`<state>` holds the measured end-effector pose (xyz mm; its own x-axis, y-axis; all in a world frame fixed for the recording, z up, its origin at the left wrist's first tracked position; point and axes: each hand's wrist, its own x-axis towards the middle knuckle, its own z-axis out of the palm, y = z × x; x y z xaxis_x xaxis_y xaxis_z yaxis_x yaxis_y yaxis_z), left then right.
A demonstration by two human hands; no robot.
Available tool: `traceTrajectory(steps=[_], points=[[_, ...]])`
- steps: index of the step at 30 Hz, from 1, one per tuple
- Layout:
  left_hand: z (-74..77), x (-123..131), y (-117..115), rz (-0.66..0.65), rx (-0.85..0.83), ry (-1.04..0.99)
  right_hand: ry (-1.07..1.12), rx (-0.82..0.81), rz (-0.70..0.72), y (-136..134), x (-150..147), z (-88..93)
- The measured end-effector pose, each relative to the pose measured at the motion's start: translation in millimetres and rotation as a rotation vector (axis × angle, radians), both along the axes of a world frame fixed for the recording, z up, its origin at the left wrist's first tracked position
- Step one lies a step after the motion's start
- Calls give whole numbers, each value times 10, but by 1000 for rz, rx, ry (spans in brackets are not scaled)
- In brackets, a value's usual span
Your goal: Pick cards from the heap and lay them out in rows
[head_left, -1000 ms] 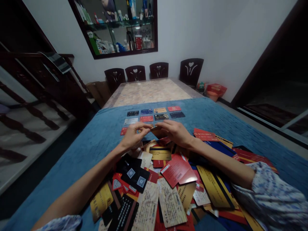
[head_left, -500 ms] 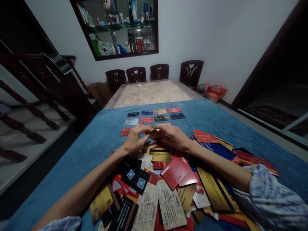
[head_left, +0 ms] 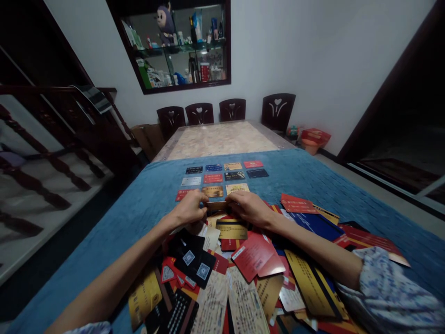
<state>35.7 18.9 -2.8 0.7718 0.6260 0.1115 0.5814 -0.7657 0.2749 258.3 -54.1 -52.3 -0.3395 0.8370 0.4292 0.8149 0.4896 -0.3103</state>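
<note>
Blue cloth (head_left: 148,190) leaves room left of the card rows (head_left: 213,178); the card heap (head_left: 257,257) obstructs nearer.

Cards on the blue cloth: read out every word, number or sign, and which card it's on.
No word or number is legible.
Black cards: two square codes, pattern only.
Red cards: pale lettering, blurred.
Cream cards and gold cards: print blurred.
Laid-out cards: print too small.
Held card: no readable text.

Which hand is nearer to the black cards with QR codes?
Left. The left hand is just beyond the black cards; the right hand is also beyond them, but farther to the right.
</note>
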Motion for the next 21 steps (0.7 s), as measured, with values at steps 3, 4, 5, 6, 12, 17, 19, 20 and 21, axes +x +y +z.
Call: traceTrajectory(steps=[3,4,5,6,12,17,19,20,21], points=[[-50,-39,-13,6,-46,-12,-9,15,-17,-1,-5,-19],[-67,-52,-21,2,-59,-45,-14,23,-30,-3,-8,-22],[-84,-64,-29,1,-67,-93,-21,34,-40,-5,-10,-24],[-100,-73,-38,3,-69,-149,-30,45,-46,-8,-12,-24],[-167,-70,-63,51,-38,-339,-108,111,-39,-30,-11,6],[-142,-59,-51,77,-41,-434,-200,140,-51,-66,-21,103],[-131,-60,-48,79,-51,-468,-222,164,-57,-83,-27,151],[-128,-59,-48,79,-51,-481,-235,177,-61,-90,-29,174],[-128,-58,-48,79,-45,-492,-249,190,-66,-97,-30,193]])
